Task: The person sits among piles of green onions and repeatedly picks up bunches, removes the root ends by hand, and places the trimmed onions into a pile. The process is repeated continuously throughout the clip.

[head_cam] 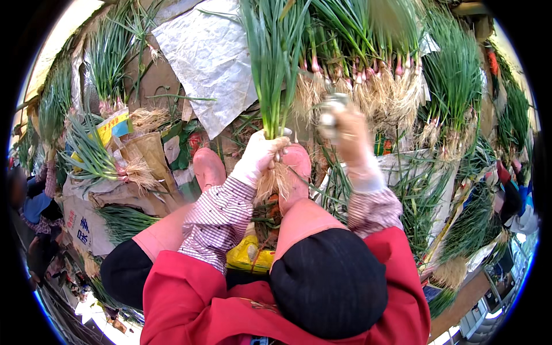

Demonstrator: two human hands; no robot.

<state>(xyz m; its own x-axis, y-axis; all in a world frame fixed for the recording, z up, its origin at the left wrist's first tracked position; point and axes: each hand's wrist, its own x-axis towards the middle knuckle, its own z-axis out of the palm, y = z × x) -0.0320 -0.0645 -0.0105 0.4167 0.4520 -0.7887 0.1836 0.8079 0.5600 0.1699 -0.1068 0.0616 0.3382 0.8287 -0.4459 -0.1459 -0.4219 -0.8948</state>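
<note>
My left hand [263,153], in a thin whitish glove, grips a bunch of green garlic or similar allium plants [276,86] just above the roots. The leaves point away from me, and the pale roots [274,183] hang below my fist beside a pink rubber boot [297,166]. My right hand [351,129] is raised to the right of the bunch and blurred by motion. Something greyish-white [332,112] shows at its fingers; the blur hides what it is and whether it is held. Beyond that hand lies a row of rooted plants [396,82] with pinkish bulbs.
A white plastic sheet [211,60] lies ahead on the left. One bundle [103,159] rests on brown packaging [148,157] at left; another stack [453,86] is at right. Loose leaves [414,194] litter the right side. Other people [39,202] are at the left edge.
</note>
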